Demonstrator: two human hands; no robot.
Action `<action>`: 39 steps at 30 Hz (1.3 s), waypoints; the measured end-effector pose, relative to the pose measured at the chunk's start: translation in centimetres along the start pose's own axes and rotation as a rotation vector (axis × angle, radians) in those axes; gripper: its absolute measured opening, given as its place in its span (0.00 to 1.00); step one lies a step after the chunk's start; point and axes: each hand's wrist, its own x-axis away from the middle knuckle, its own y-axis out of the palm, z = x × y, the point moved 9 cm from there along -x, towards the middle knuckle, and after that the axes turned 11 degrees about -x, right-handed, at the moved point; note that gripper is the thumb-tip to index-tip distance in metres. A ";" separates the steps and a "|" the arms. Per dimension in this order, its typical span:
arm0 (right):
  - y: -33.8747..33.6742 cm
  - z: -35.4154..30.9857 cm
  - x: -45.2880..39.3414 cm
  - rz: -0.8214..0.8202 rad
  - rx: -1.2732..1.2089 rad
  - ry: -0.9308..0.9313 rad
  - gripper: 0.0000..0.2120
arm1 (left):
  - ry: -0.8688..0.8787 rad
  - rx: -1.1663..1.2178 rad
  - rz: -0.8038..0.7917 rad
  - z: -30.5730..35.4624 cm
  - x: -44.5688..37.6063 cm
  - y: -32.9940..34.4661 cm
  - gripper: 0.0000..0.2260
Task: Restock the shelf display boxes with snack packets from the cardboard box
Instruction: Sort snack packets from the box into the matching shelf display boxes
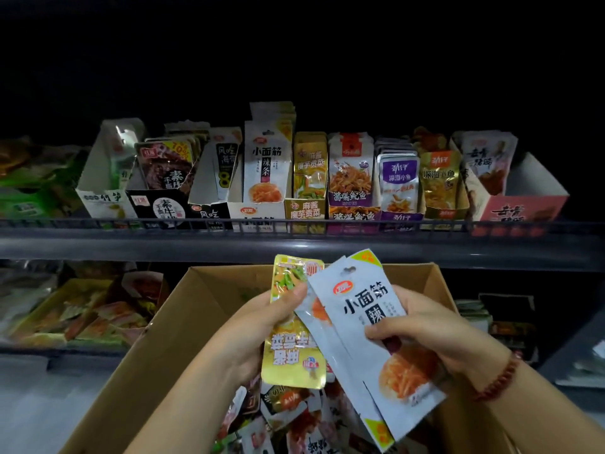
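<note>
Two kinds of packets being sorted at once over the cardboard box (170, 326), right in front of the shelf. Left hand (258, 329) gripping a gold packet (293, 358), held upside down, thumb clamped over its upper part. Right hand (422, 329) pinching a couple of white gluten-strip packets (370, 335), thumb pressing across the front, fanned out and tilting to the right. Loads more loose packets (294, 421) still sitting in the bottom of the box, so probably nowhere near done with the restock.

Looking like the sorting step before loading. Matching homes already waiting on the far shelf: white display box (258, 208) with the same gluten-strip design just left of centre, and the gold display box (306, 208) touching it on the right. Both already holding packets standing upright.

Tips for doing this bit well:
- squaring up the white ones into a neat stack before lifting, not leaving them fanned
- flipping the gold one right way up first
- sliding in behind the existing packets, fronts facing out
- lifting clear over the grey shelf rail (294, 224), since snagging there probably means dropping the lot back into the box
</note>
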 end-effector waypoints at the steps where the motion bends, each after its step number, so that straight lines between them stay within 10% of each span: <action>1: 0.4 0.1 0.1 -0.024 0.020 0.013 0.12 | 0.011 -0.015 0.004 -0.1 0.0 -0.1 0.20; 10: -4.3 -0.3 -0.1 0.383 -0.267 -0.133 0.17 | 0.261 0.354 0.284 2.3 0.3 -3.2 0.17; 15: -3.4 0.3 -0.5 0.317 -0.454 -0.090 0.17 | 0.230 0.291 0.177 1.9 0.3 -0.7 0.17; 24: -3.1 -1.1 0.0 0.188 0.039 -0.044 0.14 | -0.029 -0.045 -0.046 -0.4 0.0 -1.8 0.31; 31: -5.6 -0.7 -0.4 0.443 -0.279 -0.191 0.25 | 0.144 0.164 0.157 0.9 -0.4 -2.5 0.18; 39: -1.7 -0.3 -1.2 0.204 -0.548 -0.075 0.16 | 0.138 0.315 0.041 0.4 0.1 2.9 0.20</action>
